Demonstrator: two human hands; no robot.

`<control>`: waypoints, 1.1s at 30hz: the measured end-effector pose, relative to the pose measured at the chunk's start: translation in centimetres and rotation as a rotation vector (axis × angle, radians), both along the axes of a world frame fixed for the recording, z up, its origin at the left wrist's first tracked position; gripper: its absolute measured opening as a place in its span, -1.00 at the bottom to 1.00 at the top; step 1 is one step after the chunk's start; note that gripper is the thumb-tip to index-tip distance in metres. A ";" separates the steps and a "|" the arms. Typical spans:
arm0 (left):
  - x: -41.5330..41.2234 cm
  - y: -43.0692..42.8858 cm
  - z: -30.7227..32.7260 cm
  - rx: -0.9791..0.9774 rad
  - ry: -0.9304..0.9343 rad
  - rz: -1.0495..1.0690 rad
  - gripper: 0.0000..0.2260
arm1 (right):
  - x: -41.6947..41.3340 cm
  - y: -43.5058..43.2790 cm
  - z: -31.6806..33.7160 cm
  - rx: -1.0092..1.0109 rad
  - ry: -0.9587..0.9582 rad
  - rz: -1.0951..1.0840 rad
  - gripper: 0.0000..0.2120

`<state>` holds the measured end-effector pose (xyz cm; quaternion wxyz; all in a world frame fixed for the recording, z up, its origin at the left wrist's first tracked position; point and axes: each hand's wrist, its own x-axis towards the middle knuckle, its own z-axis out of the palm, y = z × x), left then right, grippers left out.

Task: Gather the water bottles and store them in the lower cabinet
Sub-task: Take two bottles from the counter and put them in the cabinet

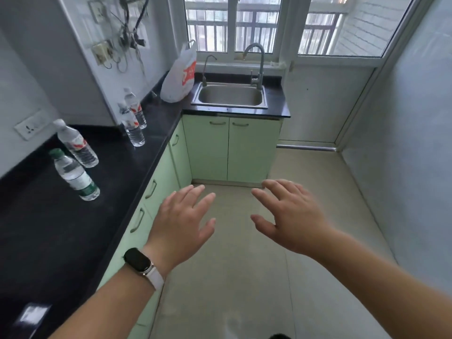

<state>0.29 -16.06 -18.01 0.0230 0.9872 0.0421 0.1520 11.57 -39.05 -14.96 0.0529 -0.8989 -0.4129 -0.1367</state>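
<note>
Several clear water bottles stand on the black countertop [49, 228] at the left. Nearest is a green-capped bottle [74, 175], then a white-capped bottle with a red label [76, 144]. Two more red-labelled bottles stand farther back, one in front [131, 126] and one behind it [135, 108]. Pale green lower cabinets run under the counter [159, 182] and under the sink [230, 150], with their doors closed. My left hand [182, 223] and my right hand [291, 216] hover over the floor with fingers spread, holding nothing.
A steel sink [230, 96] with a tall tap [256, 62] sits under the window. A white plastic bag [179, 79] stands on the counter corner. Loose wires hang on the left wall [127, 33]. Beige tiled floor [269, 277] stretches ahead.
</note>
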 end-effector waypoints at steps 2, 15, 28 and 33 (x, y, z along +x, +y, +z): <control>1.4 1.9 -0.3 -0.003 -0.006 0.033 -0.52 | 2.4 2.5 -0.3 0.012 -0.001 0.054 -0.46; 16.4 10.2 0.2 0.095 0.020 0.341 -0.57 | 24.2 16.6 -2.1 0.060 0.065 0.401 -0.48; 27.8 15.6 0.6 0.189 0.085 0.556 -0.57 | 39.2 27.1 -1.9 0.039 0.090 0.661 -0.48; 29.3 20.9 -1.3 0.160 0.063 0.610 -0.57 | 41.1 32.3 -3.0 0.016 0.092 0.675 -0.47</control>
